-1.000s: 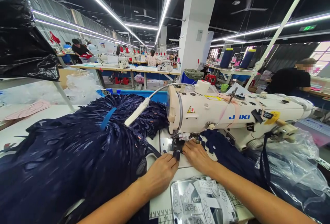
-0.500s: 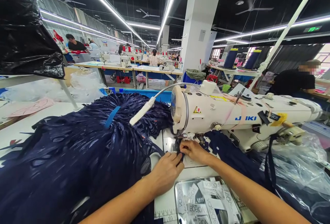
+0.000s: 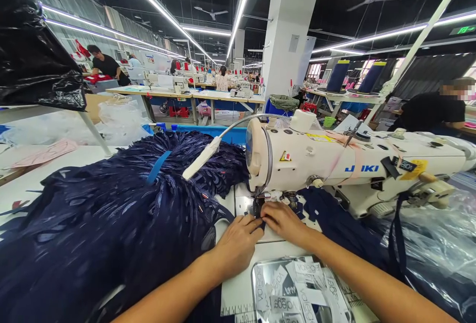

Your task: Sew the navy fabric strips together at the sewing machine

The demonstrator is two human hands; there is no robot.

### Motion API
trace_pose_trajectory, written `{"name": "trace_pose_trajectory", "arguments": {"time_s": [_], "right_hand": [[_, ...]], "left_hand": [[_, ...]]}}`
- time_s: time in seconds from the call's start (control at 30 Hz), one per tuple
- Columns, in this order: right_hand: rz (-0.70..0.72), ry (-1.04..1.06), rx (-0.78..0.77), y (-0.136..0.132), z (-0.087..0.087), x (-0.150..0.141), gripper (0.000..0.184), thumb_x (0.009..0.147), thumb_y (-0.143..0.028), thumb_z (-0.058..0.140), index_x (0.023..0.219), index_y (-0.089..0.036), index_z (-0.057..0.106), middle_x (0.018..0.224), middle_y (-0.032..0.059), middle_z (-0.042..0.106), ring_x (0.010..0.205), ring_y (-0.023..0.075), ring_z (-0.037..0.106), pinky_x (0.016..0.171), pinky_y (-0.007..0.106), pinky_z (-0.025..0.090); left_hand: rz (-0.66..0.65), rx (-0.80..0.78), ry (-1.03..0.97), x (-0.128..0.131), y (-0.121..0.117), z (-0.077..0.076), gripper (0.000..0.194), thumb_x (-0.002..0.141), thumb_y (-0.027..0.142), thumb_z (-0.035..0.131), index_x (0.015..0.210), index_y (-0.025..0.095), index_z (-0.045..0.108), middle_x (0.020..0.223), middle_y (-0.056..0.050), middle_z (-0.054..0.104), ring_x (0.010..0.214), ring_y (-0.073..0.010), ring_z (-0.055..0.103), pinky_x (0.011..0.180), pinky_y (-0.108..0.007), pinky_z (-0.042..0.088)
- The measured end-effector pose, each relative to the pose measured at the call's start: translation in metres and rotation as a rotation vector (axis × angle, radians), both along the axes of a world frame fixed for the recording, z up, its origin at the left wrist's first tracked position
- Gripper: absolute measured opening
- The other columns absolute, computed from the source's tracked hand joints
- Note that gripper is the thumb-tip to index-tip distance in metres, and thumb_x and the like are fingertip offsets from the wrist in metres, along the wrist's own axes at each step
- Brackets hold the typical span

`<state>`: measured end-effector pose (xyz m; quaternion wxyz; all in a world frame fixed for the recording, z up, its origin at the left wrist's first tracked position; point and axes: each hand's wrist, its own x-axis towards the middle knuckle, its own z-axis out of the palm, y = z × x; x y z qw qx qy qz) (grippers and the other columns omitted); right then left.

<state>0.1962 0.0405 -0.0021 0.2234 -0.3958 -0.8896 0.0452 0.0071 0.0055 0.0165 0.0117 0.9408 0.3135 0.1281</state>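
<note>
A white sewing machine (image 3: 290, 161) stands before me, its head at the left end. Just in front of its presser foot, my left hand (image 3: 241, 241) and my right hand (image 3: 280, 219) meet with fingers closed. Between their fingertips is a small piece of dark navy fabric (image 3: 262, 225), mostly covered by the fingers. To the left lies a big heap of navy garment pieces (image 3: 130, 224), with a blue strip (image 3: 159, 166) across it. Below my hands a metal tray (image 3: 256, 288) holds many white printed labels (image 3: 286, 304).
A white-tipped gooseneck lamp (image 3: 203, 157) arches over the heap. More navy fabric (image 3: 334, 221) and clear plastic (image 3: 435, 243) lie to the right. Two thread cones (image 3: 338, 76) stand behind the machine. A black plastic bag (image 3: 37, 50) hangs at left; co-workers sit farther back.
The view has shifted slightly. My hands stay at the presser foot, the left one a little farther left; a co-worker at the far left has leaned over.
</note>
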Motion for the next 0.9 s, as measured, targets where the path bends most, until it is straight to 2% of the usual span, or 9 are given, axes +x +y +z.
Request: {"name": "trace_pose_trajectory", "arguments": {"time_s": [0.13,0.23,0.47,0.6,0.9], "right_hand": [[0.114,-0.167,0.253,-0.012,0.003,0.004,0.023,0.088,-0.008,0.039,0.091,-0.014,0.06,0.096,0.0109,0.062,0.083,0.02,0.055,0.076,0.035,0.047],[0.136,-0.22,0.309,-0.012,0.004,0.008,0.025,0.088,-0.006,0.038,0.1,-0.012,0.06,0.102,0.0125,0.063,0.089,0.021,0.057,0.077,0.035,0.049],[0.122,-0.269,0.253,0.005,0.002,0.02,0.033,0.085,-0.004,0.041,0.112,-0.015,0.059,0.114,0.0126,0.061,0.099,0.0225,0.06,0.079,0.036,0.052],[0.138,-0.263,0.219,0.01,0.001,0.024,0.035,0.085,-0.004,0.042,0.113,-0.015,0.059,0.118,0.0128,0.059,0.101,0.0238,0.06,0.084,0.039,0.05],[0.145,-0.278,0.188,0.012,0.003,0.024,0.039,0.083,-0.003,0.04,0.116,-0.016,0.057,0.12,0.0121,0.058,0.105,0.0212,0.058,0.086,0.035,0.049]], "left_hand": [[-0.009,0.088,-0.029,-0.001,0.001,-0.008,0.034,0.072,-0.001,0.043,0.099,0.013,0.058,0.108,-0.008,0.061,0.103,-0.0212,0.052,0.097,-0.039,0.036],[0.001,0.137,-0.018,0.002,0.003,-0.011,0.029,0.075,0.003,0.044,0.098,0.013,0.059,0.104,-0.008,0.063,0.099,-0.0213,0.055,0.102,-0.046,0.028],[0.098,0.185,0.059,0.02,0.011,-0.016,0.025,0.075,0.003,0.048,0.095,0.01,0.06,0.096,-0.011,0.064,0.09,-0.0227,0.058,0.084,-0.036,0.045],[0.127,0.198,0.058,0.025,0.013,-0.019,0.023,0.076,0.004,0.049,0.095,0.01,0.06,0.097,-0.012,0.063,0.09,-0.0232,0.057,0.083,-0.036,0.045],[0.139,0.202,0.054,0.027,0.014,-0.017,0.023,0.077,0.003,0.048,0.095,0.009,0.059,0.095,-0.013,0.063,0.088,-0.0234,0.057,0.082,-0.036,0.044]]}}
